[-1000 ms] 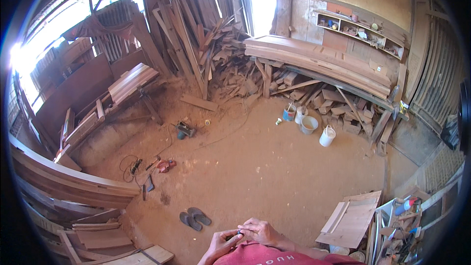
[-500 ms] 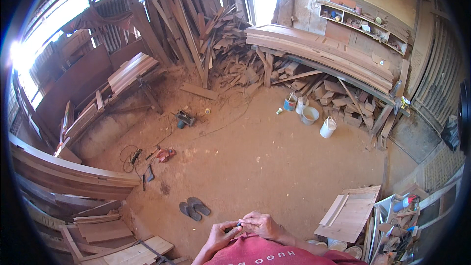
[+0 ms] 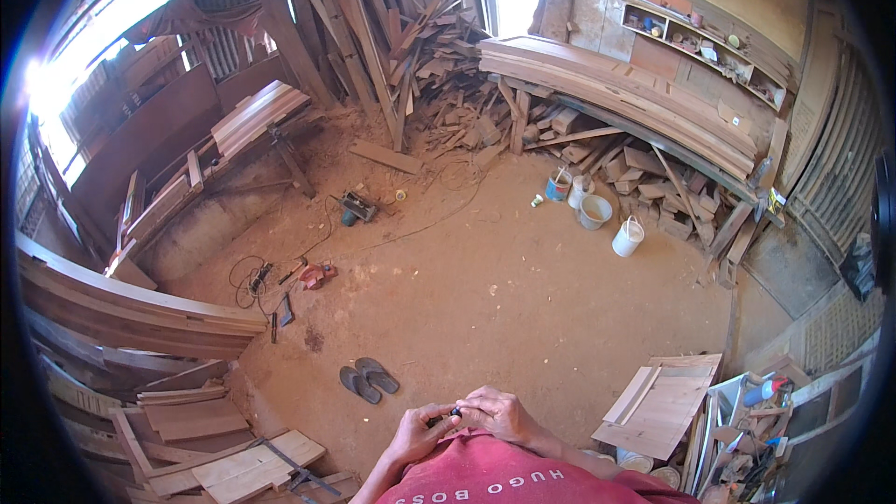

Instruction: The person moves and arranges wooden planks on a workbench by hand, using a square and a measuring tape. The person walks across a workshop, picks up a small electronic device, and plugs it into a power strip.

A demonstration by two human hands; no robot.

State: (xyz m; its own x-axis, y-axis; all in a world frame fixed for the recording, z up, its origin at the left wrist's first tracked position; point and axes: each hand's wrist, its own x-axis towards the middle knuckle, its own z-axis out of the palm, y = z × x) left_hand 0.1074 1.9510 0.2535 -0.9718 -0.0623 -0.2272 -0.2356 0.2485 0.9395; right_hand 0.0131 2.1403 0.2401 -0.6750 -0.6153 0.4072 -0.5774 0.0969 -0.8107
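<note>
Close in front of my red shirt (image 3: 504, 471), my two hands meet at the bottom middle of the head view. A small black object (image 3: 456, 413), too small to name, sits between them. The fingers of my left hand (image 3: 422, 431) are closed on it from the left. My right hand (image 3: 497, 413) curls in from the other side, its fingertips bent against the same object. On the dirt floor ahead and to the left lies a pair of dark flip-flops (image 3: 370, 380), apart from both hands.
Power tools (image 3: 317, 275) with cords lie on the floor at left. Several buckets (image 3: 595, 212) stand before a bench of stacked planks (image 3: 616, 98). Wooden panels (image 3: 644, 411) and a cluttered rack (image 3: 747, 429) are near right; long boards (image 3: 140, 308) line the left.
The view has tilted slightly, so the room sits a little differently. My hands appear slightly higher, and more of the small black object shows between the fingers.
</note>
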